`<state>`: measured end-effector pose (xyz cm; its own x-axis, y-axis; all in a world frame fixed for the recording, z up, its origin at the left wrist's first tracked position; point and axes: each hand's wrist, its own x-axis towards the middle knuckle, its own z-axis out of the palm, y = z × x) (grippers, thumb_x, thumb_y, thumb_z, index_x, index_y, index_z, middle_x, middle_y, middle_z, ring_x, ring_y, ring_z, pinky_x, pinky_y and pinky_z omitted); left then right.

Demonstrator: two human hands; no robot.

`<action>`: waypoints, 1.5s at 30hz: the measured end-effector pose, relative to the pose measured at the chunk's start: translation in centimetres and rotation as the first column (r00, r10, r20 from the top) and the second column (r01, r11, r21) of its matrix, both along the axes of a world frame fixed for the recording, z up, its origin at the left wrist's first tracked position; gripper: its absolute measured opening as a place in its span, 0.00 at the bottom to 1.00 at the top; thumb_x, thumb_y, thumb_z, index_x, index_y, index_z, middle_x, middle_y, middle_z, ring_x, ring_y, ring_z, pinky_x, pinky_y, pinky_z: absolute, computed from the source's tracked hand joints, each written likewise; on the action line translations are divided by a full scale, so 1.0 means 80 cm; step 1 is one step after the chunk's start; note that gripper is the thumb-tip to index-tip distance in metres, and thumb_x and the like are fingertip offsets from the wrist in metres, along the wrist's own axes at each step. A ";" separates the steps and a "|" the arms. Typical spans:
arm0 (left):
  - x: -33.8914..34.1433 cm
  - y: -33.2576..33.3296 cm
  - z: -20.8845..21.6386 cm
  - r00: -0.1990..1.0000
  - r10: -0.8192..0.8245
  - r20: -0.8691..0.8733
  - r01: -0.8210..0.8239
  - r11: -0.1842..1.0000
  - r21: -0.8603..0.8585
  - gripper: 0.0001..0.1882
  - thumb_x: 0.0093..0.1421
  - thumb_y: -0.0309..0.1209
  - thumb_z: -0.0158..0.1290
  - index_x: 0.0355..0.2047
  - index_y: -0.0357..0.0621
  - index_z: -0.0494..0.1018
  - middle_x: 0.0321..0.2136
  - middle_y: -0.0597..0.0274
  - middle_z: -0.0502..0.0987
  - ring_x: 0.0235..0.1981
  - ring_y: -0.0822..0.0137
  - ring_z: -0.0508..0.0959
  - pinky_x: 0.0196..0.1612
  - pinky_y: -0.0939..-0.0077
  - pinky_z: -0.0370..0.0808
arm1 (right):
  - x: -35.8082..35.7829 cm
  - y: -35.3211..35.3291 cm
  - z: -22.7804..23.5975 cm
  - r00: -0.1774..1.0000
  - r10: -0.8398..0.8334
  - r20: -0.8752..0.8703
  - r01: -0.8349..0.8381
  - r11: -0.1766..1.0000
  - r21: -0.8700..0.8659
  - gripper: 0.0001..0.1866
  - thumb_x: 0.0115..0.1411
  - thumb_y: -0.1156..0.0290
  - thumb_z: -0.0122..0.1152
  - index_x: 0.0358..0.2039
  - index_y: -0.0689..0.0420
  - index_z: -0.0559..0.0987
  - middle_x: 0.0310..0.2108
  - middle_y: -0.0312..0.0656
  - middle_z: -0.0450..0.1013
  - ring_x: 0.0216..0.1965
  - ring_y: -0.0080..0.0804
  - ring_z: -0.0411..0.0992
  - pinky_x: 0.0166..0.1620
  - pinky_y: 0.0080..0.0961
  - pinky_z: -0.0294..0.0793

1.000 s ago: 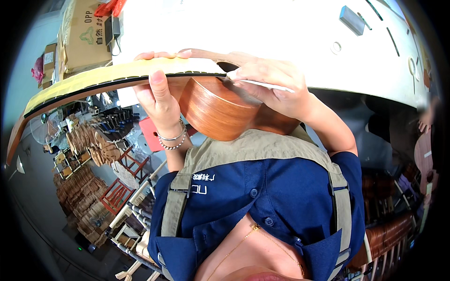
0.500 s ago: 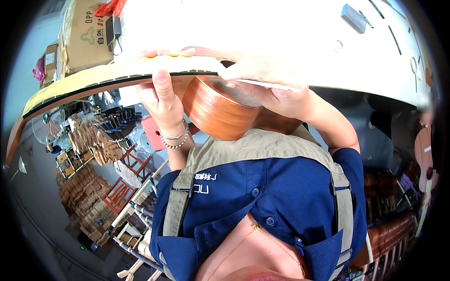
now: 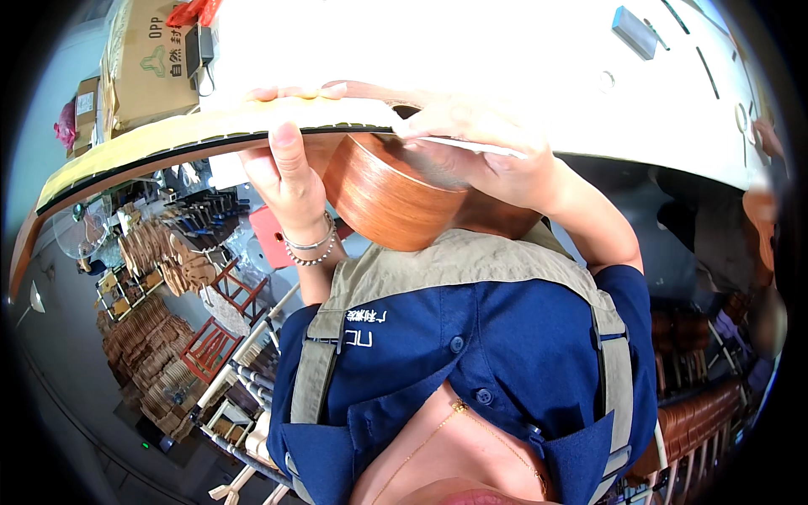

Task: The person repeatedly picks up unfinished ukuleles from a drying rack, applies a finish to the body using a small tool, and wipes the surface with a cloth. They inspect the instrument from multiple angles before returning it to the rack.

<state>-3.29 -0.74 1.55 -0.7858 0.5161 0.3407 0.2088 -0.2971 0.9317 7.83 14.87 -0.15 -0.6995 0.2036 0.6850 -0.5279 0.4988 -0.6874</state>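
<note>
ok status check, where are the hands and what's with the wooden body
Left hand grips the long pale neck, thumb over its edge. Right hand presses on the brown wooden body. White table right behind; nothing between.

- We see a small guitar body [image 3: 396, 202] of reddish-brown wood, its curved side smooth with a soft satin sheen and fine grain lines.
- Its neck [image 3: 194, 139] looks like pale, matt wood edged by a dark strip.
- Our left hand [image 3: 290, 181] carries bead bracelets [image 3: 310, 248] that look like shiny metal.
- The apron [image 3: 438, 261] is matt khaki cloth, coarse-woven; the shirt [image 3: 505, 353] under it is smooth blue cloth with plastic-looking buttons.
- The cardboard box [image 3: 147, 63] is dull brown paperboard.
- The stacked parts [image 3: 160, 252] on the racks look like bare, unfinished wood.
- The white surface [image 3: 505, 59] overhead looks smooth and matt.
</note>
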 end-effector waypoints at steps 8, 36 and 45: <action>-0.003 0.001 -0.004 1.000 -0.008 0.022 0.008 0.999 0.033 0.19 0.58 0.36 0.45 0.43 0.37 0.57 0.33 0.54 0.69 0.36 0.58 0.73 0.41 0.67 0.71 | 0.028 0.022 -0.020 0.993 0.006 0.118 -0.018 0.996 0.093 0.08 0.47 0.80 0.58 0.30 0.60 0.76 0.29 0.41 0.74 0.31 0.31 0.73 0.33 0.20 0.72; 0.007 0.020 0.035 0.986 -0.078 -0.147 0.083 0.996 0.028 0.40 0.55 0.54 0.40 0.56 0.38 0.42 0.45 0.43 0.65 0.47 0.62 0.67 0.48 0.71 0.64 | 0.089 0.046 -0.224 0.848 0.223 0.481 0.357 0.432 -0.828 0.24 0.45 0.79 0.62 0.44 0.58 0.67 0.40 0.36 0.65 0.40 0.26 0.66 0.42 0.25 0.69; 0.015 0.005 0.019 0.986 0.028 -0.167 -0.023 0.999 0.031 0.35 0.57 0.53 0.37 0.55 0.40 0.44 0.46 0.36 0.62 0.48 0.55 0.66 0.50 0.65 0.64 | 0.096 0.035 -0.209 0.860 0.171 0.481 0.338 0.516 -0.787 0.25 0.47 0.66 0.63 0.45 0.60 0.67 0.41 0.40 0.65 0.39 0.28 0.67 0.40 0.25 0.72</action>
<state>-2.13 -0.30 3.10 -0.7291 0.4849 0.4829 0.3688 -0.3160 0.8741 15.47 17.69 -16.86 -0.7947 0.5606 -0.2325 -0.0226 -0.4102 -0.9117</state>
